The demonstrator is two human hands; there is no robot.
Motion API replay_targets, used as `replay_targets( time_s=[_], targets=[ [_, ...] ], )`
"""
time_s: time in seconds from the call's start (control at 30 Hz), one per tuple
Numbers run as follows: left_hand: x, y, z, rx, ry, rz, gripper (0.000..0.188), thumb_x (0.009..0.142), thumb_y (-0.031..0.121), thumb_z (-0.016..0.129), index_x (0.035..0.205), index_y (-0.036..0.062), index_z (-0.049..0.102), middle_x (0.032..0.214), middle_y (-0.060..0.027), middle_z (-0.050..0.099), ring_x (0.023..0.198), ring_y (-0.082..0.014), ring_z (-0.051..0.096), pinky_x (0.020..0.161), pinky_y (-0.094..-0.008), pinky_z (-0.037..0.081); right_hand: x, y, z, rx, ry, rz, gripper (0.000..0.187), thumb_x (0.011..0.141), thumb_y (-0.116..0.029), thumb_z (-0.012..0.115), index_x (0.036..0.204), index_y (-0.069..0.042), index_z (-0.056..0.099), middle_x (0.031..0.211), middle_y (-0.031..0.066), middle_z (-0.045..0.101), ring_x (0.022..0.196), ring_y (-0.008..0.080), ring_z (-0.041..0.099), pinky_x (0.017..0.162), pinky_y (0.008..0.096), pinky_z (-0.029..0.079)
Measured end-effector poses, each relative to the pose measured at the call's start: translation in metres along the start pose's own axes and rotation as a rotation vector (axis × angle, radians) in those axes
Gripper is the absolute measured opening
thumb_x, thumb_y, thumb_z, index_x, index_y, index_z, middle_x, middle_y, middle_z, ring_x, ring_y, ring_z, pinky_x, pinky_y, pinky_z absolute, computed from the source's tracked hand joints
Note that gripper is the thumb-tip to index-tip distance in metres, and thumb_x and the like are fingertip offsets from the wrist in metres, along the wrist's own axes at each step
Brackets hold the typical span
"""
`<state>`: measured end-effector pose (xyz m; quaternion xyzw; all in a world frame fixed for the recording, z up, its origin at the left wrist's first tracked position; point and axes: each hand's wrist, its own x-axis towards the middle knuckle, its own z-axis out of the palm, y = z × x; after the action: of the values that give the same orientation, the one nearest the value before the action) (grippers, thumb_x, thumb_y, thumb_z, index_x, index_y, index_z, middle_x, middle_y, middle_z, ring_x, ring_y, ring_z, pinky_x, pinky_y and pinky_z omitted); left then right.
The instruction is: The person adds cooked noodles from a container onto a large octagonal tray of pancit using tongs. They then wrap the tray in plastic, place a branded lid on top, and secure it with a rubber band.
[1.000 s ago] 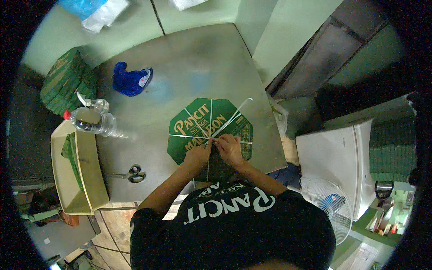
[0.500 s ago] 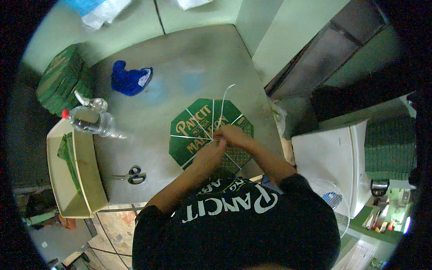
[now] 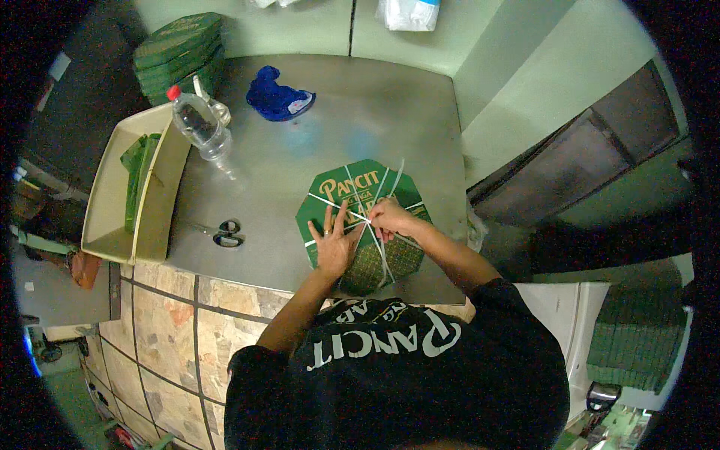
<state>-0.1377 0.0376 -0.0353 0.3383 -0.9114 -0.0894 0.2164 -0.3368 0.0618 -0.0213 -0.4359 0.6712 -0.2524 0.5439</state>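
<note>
A green octagonal box [image 3: 309,214] lies near the front edge of the metal table, crossed by several strands of white string [image 3: 385,180]. The strands meet near the middle of its lid, and a loose end sticks up toward the far side. My left hand [image 3: 334,246] rests on the left part of the lid, open with fingers spread. At the crossing, my right hand [image 3: 391,217] is closed in a pinch on the white string. Part of the crossing is hidden by the fingers.
Scissors [image 3: 228,234] lie left of the box. Farther left stand a clear bottle with a red cap [image 3: 199,124], a spray bottle [image 3: 216,109], a cream bin [image 3: 157,202] and stacked green boxes [image 3: 180,52]. A blue cloth item [image 3: 274,97] lies at the back.
My left hand has let go at the crossing, moved left and spread open on the lid. My right hand still pinches the string. The whole view has shifted and turned.
</note>
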Motion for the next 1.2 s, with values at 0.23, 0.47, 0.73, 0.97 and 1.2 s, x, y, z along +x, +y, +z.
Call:
replay_targets(
  time_s=[0.23,0.47,0.73,0.97,1.2],
  targets=[
    [0.023,0.018,-0.002,-0.129,0.016,-0.223,0.016,0.067,0.028,0.075,0.082,0.0250,0.073,0.141,0.0006,0.036,0.137,-0.0340,0.022,0.096,-0.0761,0.013,-0.018,-0.003,-0.004,0.309,-0.043,0.077,0.009,0.085,-0.005,0.054,0.088,-0.001,0.062,0.058,0.0065,0.058,0.040,0.0131,0.050,0.036,0.0264,0.040],
    [0.027,0.019,-0.035,0.149,-0.201,-0.072,0.022,0.066,0.029,0.069,0.083,0.0155,0.071,0.122,-0.0051,0.047,0.129,-0.0317,0.034,0.095,-0.0776,0.013,-0.024,0.013,-0.014,-0.799,0.432,-0.401,0.024,0.085,-0.017,0.057,0.107,-0.009,0.061,0.092,0.0191,0.065,0.081,0.0379,0.063,0.070,0.0498,0.050],
    [0.004,0.030,-0.065,-0.038,-0.356,-0.149,0.011,0.076,0.017,0.061,0.082,0.0075,0.062,0.084,-0.0141,0.064,0.082,-0.0334,0.063,0.078,-0.0499,0.046,-0.015,0.023,-0.001,-0.922,0.960,-0.857,0.012,0.084,-0.018,0.057,0.087,-0.007,0.061,0.074,0.0068,0.057,0.056,0.0259,0.054,0.051,0.0379,0.045],
    [0.055,0.015,-0.039,-0.915,-0.289,-0.022,0.017,0.080,-0.005,0.059,0.092,0.0038,0.053,0.079,-0.0164,0.063,0.071,-0.0274,0.063,0.064,-0.0316,0.050,-0.029,0.022,0.026,0.829,-0.040,-0.182,0.012,0.090,-0.012,0.058,0.079,-0.006,0.057,0.061,-0.0022,0.046,0.048,0.0083,0.042,0.043,0.0236,0.033],
    [0.087,-0.023,-0.006,-0.607,-0.583,0.258,0.022,0.074,0.010,0.067,0.096,0.0079,0.068,0.098,-0.0118,0.060,0.096,-0.0283,0.057,0.088,-0.0387,0.044,-0.031,0.031,0.026,0.609,0.231,-0.207,0.018,0.091,-0.018,0.056,0.090,-0.001,0.060,0.066,0.0029,0.056,0.054,0.0130,0.056,0.050,0.0268,0.048]
  ],
)
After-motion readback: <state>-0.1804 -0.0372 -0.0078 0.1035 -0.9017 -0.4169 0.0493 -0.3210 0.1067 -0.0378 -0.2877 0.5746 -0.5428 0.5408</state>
